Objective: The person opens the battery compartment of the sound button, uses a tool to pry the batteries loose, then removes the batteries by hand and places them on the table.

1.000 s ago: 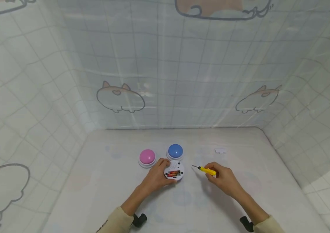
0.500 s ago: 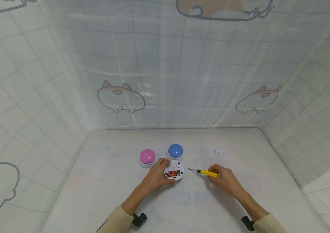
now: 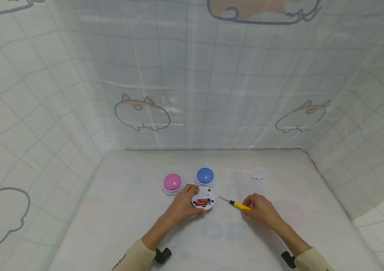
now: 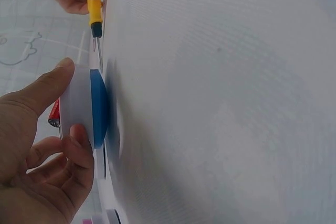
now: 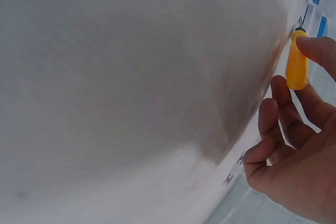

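My left hand [image 3: 182, 205] grips a round white push-button device [image 3: 207, 192] by its sides, thumb on one side and fingers on the other. It is turned underside up, with its blue dome facing the table, as the left wrist view shows. Red batteries [image 3: 201, 202] sit in its uncovered compartment, beside a speaker grille of small holes. My right hand [image 3: 261, 210] pinches a yellow-handled screwdriver [image 3: 238, 205]; its metal shaft points left toward the device, a short gap away and low over the table.
Behind the held device stand a pink button [image 3: 172, 182] and a blue button [image 3: 205, 175], each dome up on a white base. A small white cover [image 3: 257, 176] lies at the back right. Patterned curtains [image 3: 192, 94] rise around the table's back and sides.
My right hand has moved slightly to the right and down, and the screwdriver has swung so its handle sits lower. My left hand and the device stay in place.
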The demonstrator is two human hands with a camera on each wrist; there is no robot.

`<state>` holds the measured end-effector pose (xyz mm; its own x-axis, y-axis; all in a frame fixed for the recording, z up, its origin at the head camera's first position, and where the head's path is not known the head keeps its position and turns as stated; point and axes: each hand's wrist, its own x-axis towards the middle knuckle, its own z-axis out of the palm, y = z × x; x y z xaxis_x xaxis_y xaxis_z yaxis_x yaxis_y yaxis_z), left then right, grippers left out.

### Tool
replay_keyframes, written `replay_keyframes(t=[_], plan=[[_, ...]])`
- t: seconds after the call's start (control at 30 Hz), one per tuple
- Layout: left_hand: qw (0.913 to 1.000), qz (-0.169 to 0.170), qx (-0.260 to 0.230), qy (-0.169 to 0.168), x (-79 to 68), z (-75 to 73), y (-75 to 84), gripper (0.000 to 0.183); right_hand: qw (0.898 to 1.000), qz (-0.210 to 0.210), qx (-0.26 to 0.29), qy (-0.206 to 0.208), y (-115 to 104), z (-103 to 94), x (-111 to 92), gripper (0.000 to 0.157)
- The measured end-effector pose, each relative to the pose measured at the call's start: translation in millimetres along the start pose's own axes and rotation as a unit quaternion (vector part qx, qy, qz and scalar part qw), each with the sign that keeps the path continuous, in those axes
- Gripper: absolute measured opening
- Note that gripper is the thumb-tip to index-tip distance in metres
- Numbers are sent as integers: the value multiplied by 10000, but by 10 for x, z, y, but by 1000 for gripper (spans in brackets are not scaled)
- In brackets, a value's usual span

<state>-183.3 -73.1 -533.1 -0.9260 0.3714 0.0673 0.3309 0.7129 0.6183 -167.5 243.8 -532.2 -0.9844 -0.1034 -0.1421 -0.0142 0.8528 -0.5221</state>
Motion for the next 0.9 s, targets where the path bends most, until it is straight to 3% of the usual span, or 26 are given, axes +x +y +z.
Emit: replay_keyframes(t=[0.57,0.7,0.9], plan=[[10000,-13,-45,-14,-5,-15,18,73,9999,-56,-124,-63,20,27,-38,24],[9999,-67,-76,-74,-1,-12,18,74,9995,-301,-1,42,-22,13,-19,29],[10000,-54,-41,-50,0,-15,20,73,9955,-730,605,80,-208,60,90,28]])
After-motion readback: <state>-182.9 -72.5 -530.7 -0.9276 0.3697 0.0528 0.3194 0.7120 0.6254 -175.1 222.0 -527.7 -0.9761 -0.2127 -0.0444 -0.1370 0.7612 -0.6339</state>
